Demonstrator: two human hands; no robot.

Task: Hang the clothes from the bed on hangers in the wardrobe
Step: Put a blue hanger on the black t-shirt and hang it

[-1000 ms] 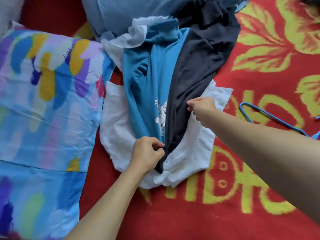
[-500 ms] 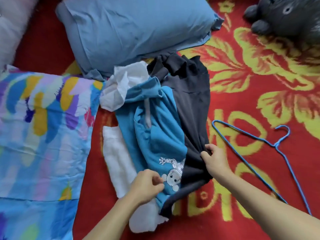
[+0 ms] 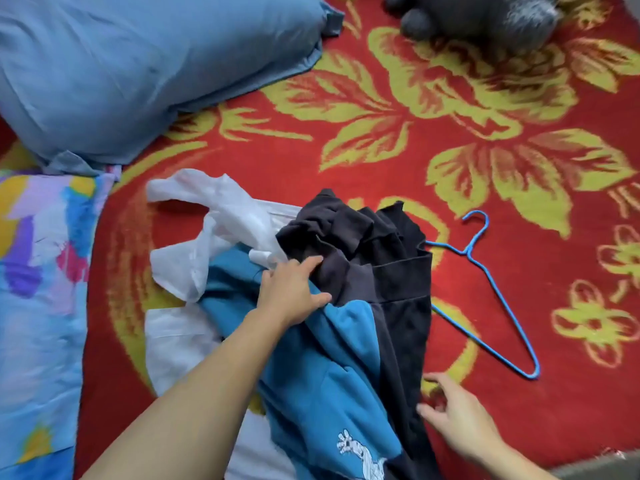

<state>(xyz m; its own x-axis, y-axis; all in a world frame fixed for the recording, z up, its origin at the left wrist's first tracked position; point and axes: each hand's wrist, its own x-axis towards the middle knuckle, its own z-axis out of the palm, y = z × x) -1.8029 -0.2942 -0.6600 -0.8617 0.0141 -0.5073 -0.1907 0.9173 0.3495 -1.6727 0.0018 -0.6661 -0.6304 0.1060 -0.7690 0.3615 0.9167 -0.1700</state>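
We look down at a bed covered w/ a red blanket [image 3: 415, 161] patterned in yellow flowers. Near centre lies a heap of clothes: a white garment [image 3: 211, 237] on the left & underneath, a teal garment [image 3: 332, 368] w/ a white cartoon print over it, & a dark garment [image 3: 391, 271] along the right side.

The left hand [image 3: 294, 292] lies on the heap where teal meets dark, index finger & thumb stretched out. We cannot tell if the other fingers catch any cloth. The right hand [image 3: 457, 420] is near right, fingers loosely spread, tips just beside the dark garment's edge, holding nothing.

A blue wire hanger [image 3: 467, 252] lies flat on the blanket just right of the heap, hook pointing far, its left end under the dark garment.

Far left: a blue pillow [image 3: 138, 64]. Left edge: a multicoloured quilt [image 3: 41, 271]. Far right: a grey plush toy [image 3: 485, 19].
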